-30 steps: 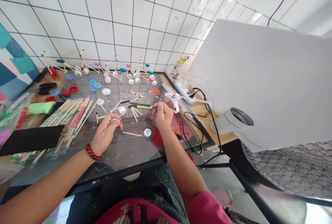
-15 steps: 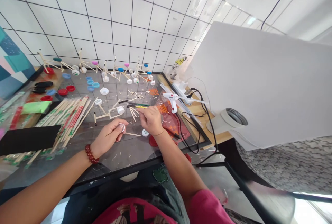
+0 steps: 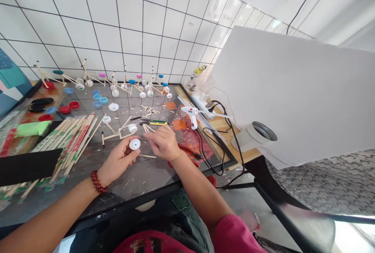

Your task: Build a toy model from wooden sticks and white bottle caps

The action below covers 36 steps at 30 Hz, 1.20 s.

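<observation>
My left hand (image 3: pixel 117 161), with a red bead bracelet (image 3: pixel 98 182) on its wrist, holds a white bottle cap (image 3: pixel 134 144) with a small centre hole between fingers and thumb. My right hand (image 3: pixel 162 142) hangs just to the right, its fingertips close to the cap and apparently holding nothing. Beyond the hands lies a partly built frame of wooden sticks (image 3: pixel 117 130) with a white cap wheel (image 3: pixel 133 128) on it. A loose wooden stick (image 3: pixel 147 156) lies on the glass tabletop (image 3: pixel 140 176) below my hands, partly hidden by them.
Finished stick models with coloured caps (image 3: pixel 99 79) stand along the tiled back wall. Bundled chopsticks (image 3: pixel 73 147) lie to the left, with loose caps (image 3: pixel 98 98) beyond. A hot glue gun (image 3: pixel 191 114) and its black cord (image 3: pixel 216 147) lie right, by a large white panel (image 3: pixel 293 92).
My right hand has moved left toward the cap. The cap now faces up with its hole showing. The loose printed cap near my right hand is no longer visible.
</observation>
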Each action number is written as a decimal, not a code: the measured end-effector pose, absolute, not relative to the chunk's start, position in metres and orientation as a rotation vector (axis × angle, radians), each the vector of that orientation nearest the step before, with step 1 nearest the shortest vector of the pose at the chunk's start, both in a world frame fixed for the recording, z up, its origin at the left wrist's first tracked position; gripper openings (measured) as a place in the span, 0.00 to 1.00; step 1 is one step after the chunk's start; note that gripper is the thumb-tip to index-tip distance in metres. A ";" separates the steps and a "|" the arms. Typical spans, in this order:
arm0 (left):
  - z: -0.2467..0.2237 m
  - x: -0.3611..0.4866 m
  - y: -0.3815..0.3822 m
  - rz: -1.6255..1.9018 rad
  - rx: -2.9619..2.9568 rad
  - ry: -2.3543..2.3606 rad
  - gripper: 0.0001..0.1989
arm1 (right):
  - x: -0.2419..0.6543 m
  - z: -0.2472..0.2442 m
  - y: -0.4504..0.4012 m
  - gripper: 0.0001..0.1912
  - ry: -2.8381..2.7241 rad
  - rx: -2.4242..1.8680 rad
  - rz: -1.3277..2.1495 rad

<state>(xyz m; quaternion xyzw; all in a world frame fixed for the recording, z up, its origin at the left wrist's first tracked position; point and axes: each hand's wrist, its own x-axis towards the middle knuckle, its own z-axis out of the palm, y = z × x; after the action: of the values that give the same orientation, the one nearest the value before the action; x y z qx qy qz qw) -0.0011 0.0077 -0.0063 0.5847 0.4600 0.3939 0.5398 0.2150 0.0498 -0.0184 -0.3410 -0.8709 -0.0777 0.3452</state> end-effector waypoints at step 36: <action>0.005 -0.014 0.012 0.739 0.703 0.506 0.17 | 0.217 -0.007 0.050 0.25 -1.690 -0.987 0.469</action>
<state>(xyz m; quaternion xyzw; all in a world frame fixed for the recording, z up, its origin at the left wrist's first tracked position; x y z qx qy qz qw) -0.0138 0.0121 0.0047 0.3330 0.2397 0.3498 0.8422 0.2167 0.0502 -0.0068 -0.4144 -0.7095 0.1970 0.5349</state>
